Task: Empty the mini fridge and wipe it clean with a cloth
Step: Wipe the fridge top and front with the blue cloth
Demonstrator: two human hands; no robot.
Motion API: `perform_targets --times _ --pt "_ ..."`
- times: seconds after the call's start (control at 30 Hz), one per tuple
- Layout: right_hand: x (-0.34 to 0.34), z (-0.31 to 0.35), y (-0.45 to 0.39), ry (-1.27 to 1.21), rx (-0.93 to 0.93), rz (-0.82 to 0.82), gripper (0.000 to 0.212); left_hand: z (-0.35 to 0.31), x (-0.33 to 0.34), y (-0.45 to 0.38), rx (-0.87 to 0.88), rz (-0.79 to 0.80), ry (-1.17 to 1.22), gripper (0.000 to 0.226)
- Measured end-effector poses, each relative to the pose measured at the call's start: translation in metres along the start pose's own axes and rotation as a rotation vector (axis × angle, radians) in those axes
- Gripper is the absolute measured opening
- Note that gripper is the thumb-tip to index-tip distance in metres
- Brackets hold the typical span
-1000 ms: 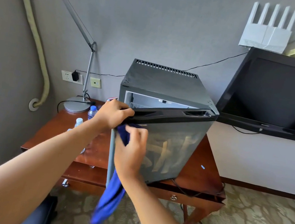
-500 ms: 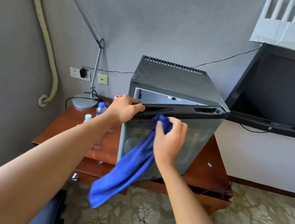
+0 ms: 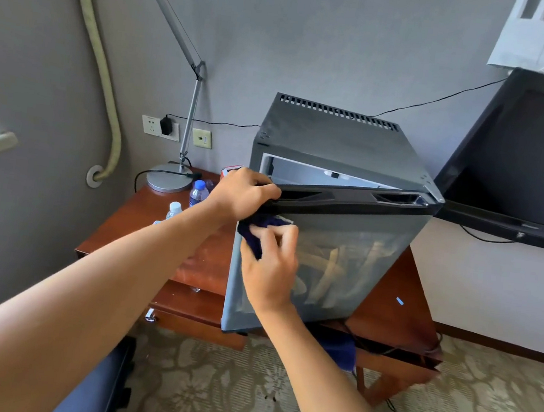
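Pinching dark blue cloth [image 3: 256,229] in right grip [image 3: 270,266] just below left grip [image 3: 241,194] curled round fridge door [image 3: 342,264] top

Reddish-brown polished wooden surface [image 3: 401,281] on patterned carpet floor [image 3: 496,394], carrying grey box-shaped mini fridge [image 3: 339,139], round silver lamp base [image 3: 168,179], two clear plastic water bottles [image 3: 198,192] with blue and white caps

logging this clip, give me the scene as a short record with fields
left hand: left hand grips the top edge of the fridge door
right hand: right hand presses the blue cloth on the door front
fridge: mini fridge on the wooden desk, door ajar
also on desk: two water bottles, lamp base
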State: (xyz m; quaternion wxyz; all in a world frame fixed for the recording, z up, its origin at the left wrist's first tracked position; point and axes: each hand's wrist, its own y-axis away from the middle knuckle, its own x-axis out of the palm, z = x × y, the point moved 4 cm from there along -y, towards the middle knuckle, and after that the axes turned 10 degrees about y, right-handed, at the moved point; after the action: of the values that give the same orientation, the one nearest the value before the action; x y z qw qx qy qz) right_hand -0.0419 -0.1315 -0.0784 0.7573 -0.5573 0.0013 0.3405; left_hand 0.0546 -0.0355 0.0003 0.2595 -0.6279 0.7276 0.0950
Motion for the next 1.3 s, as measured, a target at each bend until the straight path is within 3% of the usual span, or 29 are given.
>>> perform_targets --times 0.13,0.37,0.47,0.63,0.73,0.83,0.93,1.13,1.2,1.3 --pt "0.01 -0.013 0.026 0.052 -0.027 0.052 0.009 -0.002 0.0 0.002 -0.019 0.004 0.005 0.046" --pt "0.05 -0.075 0.127 0.204 0.255 0.58 0.016 -0.001 0.001 0.005 -0.021 0.032 0.002 0.049" --pt "0.04 -0.065 0.109 0.177 0.283 0.517 0.018 -0.001 0.001 0.005 -0.026 0.026 0.004 0.047" --pt "-0.003 -0.01 0.022 -0.03 0.157 0.076 0.012 0.0 -0.001 0.004 -0.037 0.048 0.039 0.045" --pt "-0.018 0.011 -0.016 -0.081 0.126 -0.078 0.012 -0.001 -0.001 0.004 -0.019 0.065 0.04 0.04" --pt "-0.008 0.01 -0.002 -0.012 0.06 -0.052 0.01 0.0 -0.001 0.004 -0.032 0.051 0.043 0.042" --pt "0.017 -0.011 0.048 0.082 0.029 0.124 0.012 -0.001 0.0 0.005 -0.05 0.049 0.028 0.042" --pt "0.07 -0.069 0.152 0.289 0.395 0.63 0.018 0.0 -0.001 0.004 -0.064 0.036 0.02 0.04" --pt "0.077 -0.083 0.171 0.297 0.643 0.68 0.018 0.003 0.001 0.004 -0.062 0.037 0.027 0.042" --pt "0.085 -0.098 0.191 0.141 1.072 0.615 0.031 0.004 0.002 0.003 -0.038 0.035 0.024 0.041"
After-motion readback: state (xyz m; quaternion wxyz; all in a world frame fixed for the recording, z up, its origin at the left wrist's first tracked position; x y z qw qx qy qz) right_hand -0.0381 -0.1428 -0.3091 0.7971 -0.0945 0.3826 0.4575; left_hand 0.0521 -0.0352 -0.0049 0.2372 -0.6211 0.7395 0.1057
